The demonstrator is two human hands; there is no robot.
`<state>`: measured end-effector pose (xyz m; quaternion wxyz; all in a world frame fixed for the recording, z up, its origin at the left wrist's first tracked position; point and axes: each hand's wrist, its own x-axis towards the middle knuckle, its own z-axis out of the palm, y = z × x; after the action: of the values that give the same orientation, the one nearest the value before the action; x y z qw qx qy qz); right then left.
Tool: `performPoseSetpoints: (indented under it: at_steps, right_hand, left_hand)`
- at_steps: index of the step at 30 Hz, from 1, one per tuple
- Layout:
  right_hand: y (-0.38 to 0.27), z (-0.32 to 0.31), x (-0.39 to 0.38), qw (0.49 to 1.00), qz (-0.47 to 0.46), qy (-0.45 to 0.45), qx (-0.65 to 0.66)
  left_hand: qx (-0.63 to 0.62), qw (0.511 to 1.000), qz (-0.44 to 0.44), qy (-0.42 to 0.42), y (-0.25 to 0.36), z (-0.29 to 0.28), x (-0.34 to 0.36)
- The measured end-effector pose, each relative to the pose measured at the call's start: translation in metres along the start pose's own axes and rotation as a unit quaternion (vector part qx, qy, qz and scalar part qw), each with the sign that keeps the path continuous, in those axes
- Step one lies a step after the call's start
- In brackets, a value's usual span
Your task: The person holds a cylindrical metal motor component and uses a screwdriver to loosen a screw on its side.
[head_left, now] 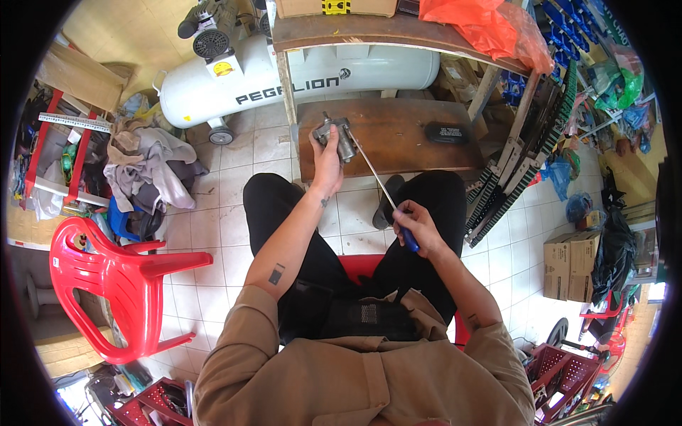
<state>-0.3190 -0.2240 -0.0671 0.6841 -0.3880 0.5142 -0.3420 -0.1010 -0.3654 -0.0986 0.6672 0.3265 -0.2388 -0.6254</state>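
Observation:
In front of my knees, my left hand is wrapped round a grey metal part with a cylindrical body and a short stub on top. My right hand grips the blue handle of a long screwdriver. Its thin shaft slants up and left, and the tip meets the upper right side of the metal part. Whether the tip sits in a screw is too small to tell. Behind the part lies the brown wooden lower shelf of a bench, with a black oblong case on it.
A white air compressor tank stands behind. At left are a red plastic chair and heaped grey cloth. Black toothed rails lean at right, near cardboard boxes. An orange bag hangs over the bench top.

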Motion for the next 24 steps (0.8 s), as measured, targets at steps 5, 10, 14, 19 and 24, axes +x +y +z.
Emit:
performPoseSetpoints:
  at_steps: [5, 10, 14, 19, 24]
  right_hand:
    - [0.001, -0.005, 0.004, 0.999, 0.016, -0.028, -0.012]
    - [0.003, 0.000, 0.004, 0.994, 0.060, -0.058, 0.064]
    - [-0.001, 0.001, 0.005, 0.994, 0.084, -0.036, 0.052]
    - [-0.002, -0.001, 0.002, 0.999, 0.005, -0.037, -0.036]
    - [0.001, -0.001, 0.005, 0.999, 0.036, -0.021, 0.029]
  left_hand:
    - [-0.001, 1.000, -0.005, 0.003, 0.000, 0.002, -0.001]
    - [0.001, 1.000, -0.004, -0.003, -0.002, -0.002, 0.002]
    - [0.002, 1.000, -0.012, -0.003, -0.004, -0.002, 0.001]
    - [0.001, 1.000, -0.007, -0.002, -0.004, -0.002, 0.002]
    - [0.002, 1.000, -0.008, -0.010, 0.002, 0.002, -0.002]
